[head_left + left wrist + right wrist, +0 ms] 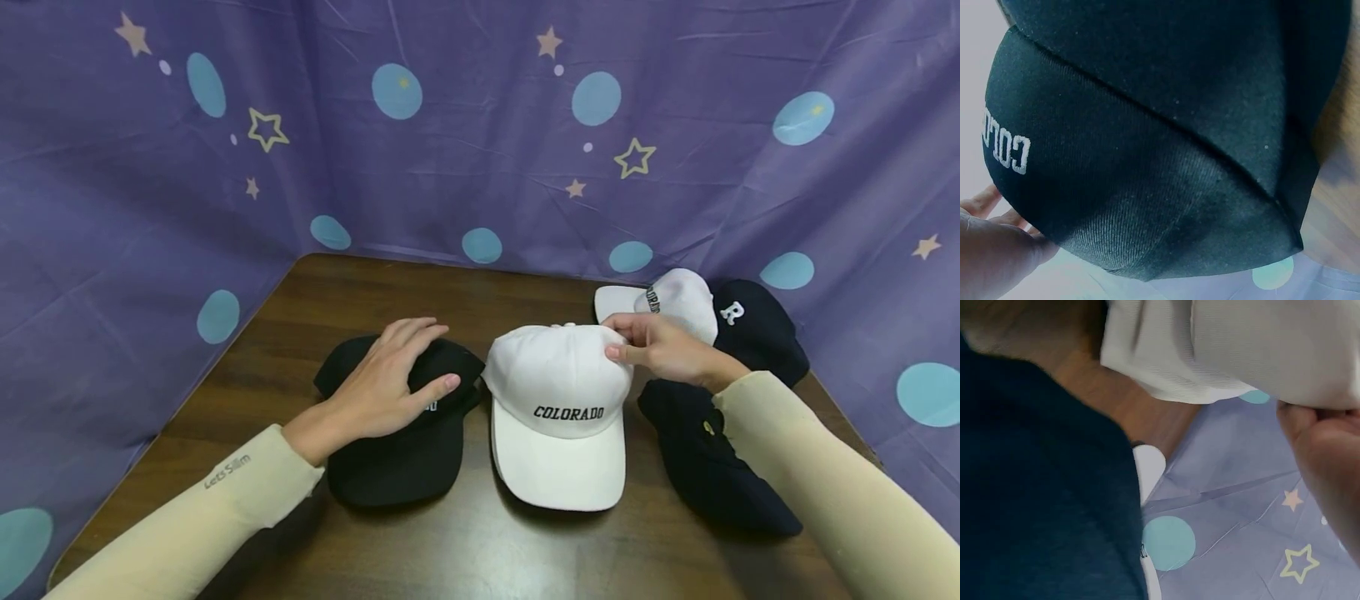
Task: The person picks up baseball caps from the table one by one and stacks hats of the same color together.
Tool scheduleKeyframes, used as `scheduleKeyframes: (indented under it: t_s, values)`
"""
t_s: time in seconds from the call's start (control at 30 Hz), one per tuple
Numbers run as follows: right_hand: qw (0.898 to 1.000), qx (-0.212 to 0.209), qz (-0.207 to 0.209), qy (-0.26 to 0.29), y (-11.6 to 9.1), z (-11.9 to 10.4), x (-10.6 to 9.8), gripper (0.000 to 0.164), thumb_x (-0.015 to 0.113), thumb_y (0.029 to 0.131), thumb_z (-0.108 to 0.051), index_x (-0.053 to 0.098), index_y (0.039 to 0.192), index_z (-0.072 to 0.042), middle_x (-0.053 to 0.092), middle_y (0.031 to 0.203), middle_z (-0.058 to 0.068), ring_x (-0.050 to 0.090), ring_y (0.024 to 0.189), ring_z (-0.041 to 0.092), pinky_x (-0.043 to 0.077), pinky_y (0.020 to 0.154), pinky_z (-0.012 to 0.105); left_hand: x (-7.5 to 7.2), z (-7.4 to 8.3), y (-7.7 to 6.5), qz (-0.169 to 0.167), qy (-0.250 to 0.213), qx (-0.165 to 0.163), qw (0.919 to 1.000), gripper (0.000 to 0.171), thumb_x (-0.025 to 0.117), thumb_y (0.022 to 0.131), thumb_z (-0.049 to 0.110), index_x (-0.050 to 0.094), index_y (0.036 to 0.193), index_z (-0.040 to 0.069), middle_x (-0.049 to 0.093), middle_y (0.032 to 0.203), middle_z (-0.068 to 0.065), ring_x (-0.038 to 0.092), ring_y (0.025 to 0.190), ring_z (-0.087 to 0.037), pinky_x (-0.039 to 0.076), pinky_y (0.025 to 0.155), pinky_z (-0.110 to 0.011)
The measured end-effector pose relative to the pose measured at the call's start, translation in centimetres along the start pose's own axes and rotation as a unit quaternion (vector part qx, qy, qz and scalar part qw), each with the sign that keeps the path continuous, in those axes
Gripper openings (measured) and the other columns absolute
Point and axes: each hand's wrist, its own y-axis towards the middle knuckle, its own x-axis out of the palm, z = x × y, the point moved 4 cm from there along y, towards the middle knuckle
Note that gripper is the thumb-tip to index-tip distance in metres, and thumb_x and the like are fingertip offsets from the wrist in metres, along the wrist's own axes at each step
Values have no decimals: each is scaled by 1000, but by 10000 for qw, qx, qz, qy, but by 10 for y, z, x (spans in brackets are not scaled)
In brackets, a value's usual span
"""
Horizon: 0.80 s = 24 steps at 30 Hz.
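Note:
On the left, a black baseball cap [397, 471] rests with its brim toward me. My left hand [378, 383] lies over its crown, fingers extended and thumb spread, covering most of the lettering. In the left wrist view the black cap's white letters show, with that hand partly behind the crown. Beside it is a white baseball cap [555, 375] marked COLORADO, brim also toward me. My right hand [660, 350] pinches the upper right side of its crown between thumb and fingers. The right wrist view shows those fingertips at the white fabric, partly hidden by it.
A navy cap [720, 467] lies under my right forearm. Behind it, at the table's right edge, are a second white cap [678, 296] and a dark cap [765, 333] with a white R. A purple curtain [480, 150] hangs behind the wooden table [360, 287].

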Motion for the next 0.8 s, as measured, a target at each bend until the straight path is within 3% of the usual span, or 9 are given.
scheduleKeyframes:
  t_s: [0.23, 0.4, 0.63, 0.8]
  values:
    - [9933, 52, 869, -758, -1, 5, 4, 21, 63, 92, -17, 59, 110, -6, 64, 86, 10, 57, 73, 21, 50, 61, 31, 2, 0, 0, 24, 16, 52, 10000, 69, 45, 91, 64, 38, 143, 19, 33, 148, -4, 22, 136, -23, 26, 107, -52]
    - [9841, 149, 1271, -1233, -1, 3, 8, 20, 66, 90, -19, 59, 105, -6, 61, 83, 9, 55, 71, 22, 48, 59, 30, 2, 1, 1, 35, 2, 77, 10000, 69, 45, 91, 64, 38, 143, 18, 33, 148, -5, 21, 136, -22, 25, 107, -52]
    - [9689, 257, 1599, -1872, -2, 6, 7, 18, 65, 91, -19, 55, 102, -9, 56, 76, 6, 52, 66, 19, 45, 55, 30, 1, 2, 3, 52, -7, 102, 9999, 69, 45, 91, 64, 39, 143, 18, 33, 147, -4, 21, 136, -22, 26, 107, -52]
    - [9657, 331, 1646, -1982, -2, 6, 8, 18, 64, 92, -20, 54, 103, -10, 56, 77, 6, 51, 67, 20, 44, 56, 31, 1, 2, 3, 43, 2, 113, 9999, 69, 45, 91, 64, 39, 143, 19, 33, 147, -4, 21, 136, -22, 26, 107, -51]
